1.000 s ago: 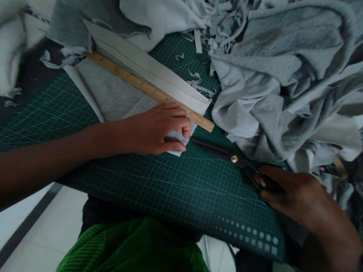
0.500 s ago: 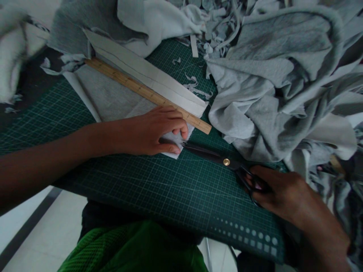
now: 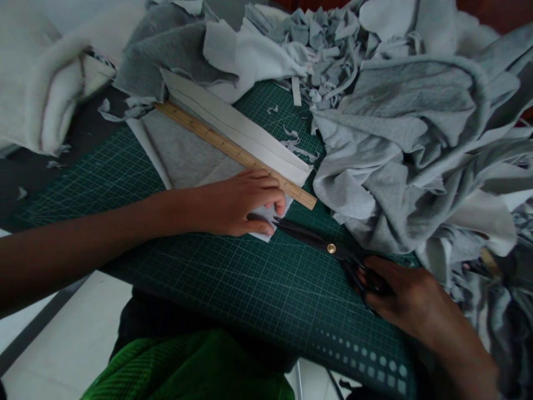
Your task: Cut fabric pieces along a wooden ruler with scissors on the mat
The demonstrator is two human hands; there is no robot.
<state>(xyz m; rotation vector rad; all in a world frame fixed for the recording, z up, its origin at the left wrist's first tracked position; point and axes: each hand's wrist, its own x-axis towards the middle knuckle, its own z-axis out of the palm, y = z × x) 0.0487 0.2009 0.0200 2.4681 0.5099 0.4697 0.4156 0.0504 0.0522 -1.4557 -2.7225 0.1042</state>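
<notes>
My left hand [image 3: 244, 204] rests on a piece of grey fabric [image 3: 183, 147], thumb and bent fingers apart, pressing it against the green cutting mat [image 3: 233, 283]. Its fingertips touch or lie close to a wooden ruler [image 3: 225, 146] that runs diagonally across the fabric. Black scissors [image 3: 308, 235] with a brass pivot are in my right hand [image 3: 410, 294], fingers through the handles. The narrowly parted blade tips are at the fabric's corner, beside my left thumb; whether they bite into it I cannot tell. A pale strip with a drawn line [image 3: 245, 126] lies along the ruler's far side.
A large heap of grey cloth [image 3: 400, 144] covers the mat's right side. Shredded scraps [image 3: 328, 72] pile up at the back, and small cut bits [image 3: 297, 145] lie beyond the strip. Cream cloth [image 3: 45, 89] is at the far left. The mat's front edge is near my lap.
The camera view has tilted up slightly, so everything sits a little lower in the picture. The scissor handles are slightly closer together; hands, fabric and ruler keep nearly the same arrangement.
</notes>
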